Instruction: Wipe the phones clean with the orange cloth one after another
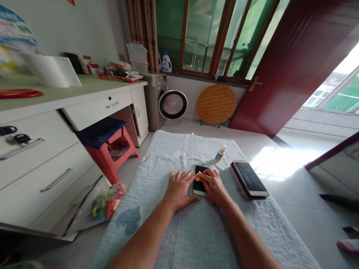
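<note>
While the left hand (178,189), spread open and gripping nothing, apparently braces the phone (199,192), the right hand (213,185) pinches orange cloth (198,176) against its screen (199,186).

A phone (200,191) lies on a sheet (165,158). Left of the phone, the left hand (179,188) spreads flat against its edge; over the phone, the right hand (213,185) pinches an orange rag (198,177). Beyond the phone stands a bottle (220,154); right of it, stacked devices (250,177); far left, a stool (105,138).
</note>
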Motion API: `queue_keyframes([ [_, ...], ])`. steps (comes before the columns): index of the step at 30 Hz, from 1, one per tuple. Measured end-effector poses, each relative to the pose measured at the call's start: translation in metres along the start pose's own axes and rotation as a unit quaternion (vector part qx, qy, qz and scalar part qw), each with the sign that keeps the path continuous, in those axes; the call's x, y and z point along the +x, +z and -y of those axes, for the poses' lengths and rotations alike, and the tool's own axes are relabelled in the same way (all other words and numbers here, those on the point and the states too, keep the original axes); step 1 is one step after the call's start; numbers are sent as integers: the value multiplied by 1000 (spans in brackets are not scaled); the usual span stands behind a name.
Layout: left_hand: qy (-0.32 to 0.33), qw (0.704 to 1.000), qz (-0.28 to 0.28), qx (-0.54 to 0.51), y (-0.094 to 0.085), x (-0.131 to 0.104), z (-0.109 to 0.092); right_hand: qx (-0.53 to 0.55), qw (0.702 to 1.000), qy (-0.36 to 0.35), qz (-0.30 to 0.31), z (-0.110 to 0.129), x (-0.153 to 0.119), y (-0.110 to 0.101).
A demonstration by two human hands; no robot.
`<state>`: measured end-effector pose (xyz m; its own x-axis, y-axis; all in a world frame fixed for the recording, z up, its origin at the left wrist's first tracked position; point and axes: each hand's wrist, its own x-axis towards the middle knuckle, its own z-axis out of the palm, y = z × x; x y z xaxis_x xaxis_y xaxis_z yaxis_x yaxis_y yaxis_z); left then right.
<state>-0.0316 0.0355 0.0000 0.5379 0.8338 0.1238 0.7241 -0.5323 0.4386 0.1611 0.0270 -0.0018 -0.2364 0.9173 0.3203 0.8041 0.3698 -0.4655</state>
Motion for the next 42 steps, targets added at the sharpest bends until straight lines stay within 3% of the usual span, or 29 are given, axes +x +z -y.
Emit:
queue_keyframes([
  [3,12,1000,-18,1,2,-1,-1,2,1000,6,-17,-5,-1,1],
  [8,21,999,-47,3,6,-2,-2,-28,993,81,-75,-17,-1,4],
  [17,31,999,-34,-29,4,-3,-4,-51,993,89,-51,-3,-2,4],
  [23,30,999,-25,-30,5,-2,-3,-97,988,99,-66,-10,5,6],
  [28,32,998,-29,-36,7,0,-2,-158,981,108,-33,-12,23,10],
  [35,38,997,-25,-61,-2,-1,-7,-173,980,85,50,9,48,15],
  [42,26,997,-42,-67,-4,-2,-11,-164,984,40,63,15,49,10],
])
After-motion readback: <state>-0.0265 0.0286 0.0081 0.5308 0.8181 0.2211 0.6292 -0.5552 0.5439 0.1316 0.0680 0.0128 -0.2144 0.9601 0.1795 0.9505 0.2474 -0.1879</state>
